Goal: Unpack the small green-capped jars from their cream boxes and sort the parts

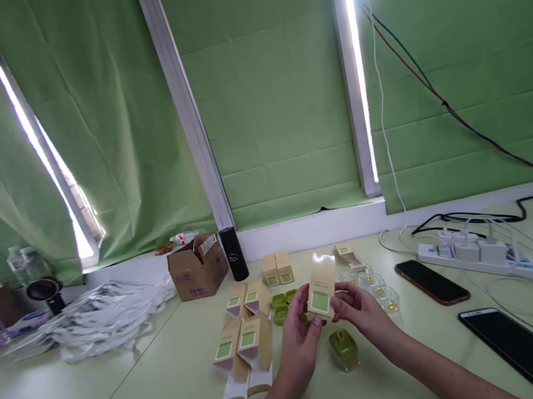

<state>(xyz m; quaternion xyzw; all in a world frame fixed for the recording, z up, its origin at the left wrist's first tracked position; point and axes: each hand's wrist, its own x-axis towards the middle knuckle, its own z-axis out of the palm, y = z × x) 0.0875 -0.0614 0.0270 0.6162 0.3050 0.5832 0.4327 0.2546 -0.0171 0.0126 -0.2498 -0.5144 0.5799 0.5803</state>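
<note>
Between my two hands is a small tan carton [322, 280] with a green square on its front, tilted and looking flat. My left hand [298, 333] grips its lower left edge, thumb in front. On its lower right edge, the fingers of my right hand [366, 315] are closed. Just below the hands stands a clear jar with a green lid [343, 345]. Several open tan cartons [254, 341] stand to the left, flaps out. Green lids [280, 309] sit behind my left hand, partly hidden. Clear cups [390, 300] with yellowish centres are beyond my right hand.
Two closed cartons [277, 269] and another tan carton [349, 256] are further back. A brown cardboard box [198, 268], a black cylinder [233, 254] and white strapped packs [107, 312] lie left. Phones [432, 282], a tablet [527, 347] and a power strip [478, 257] with cables occupy the right.
</note>
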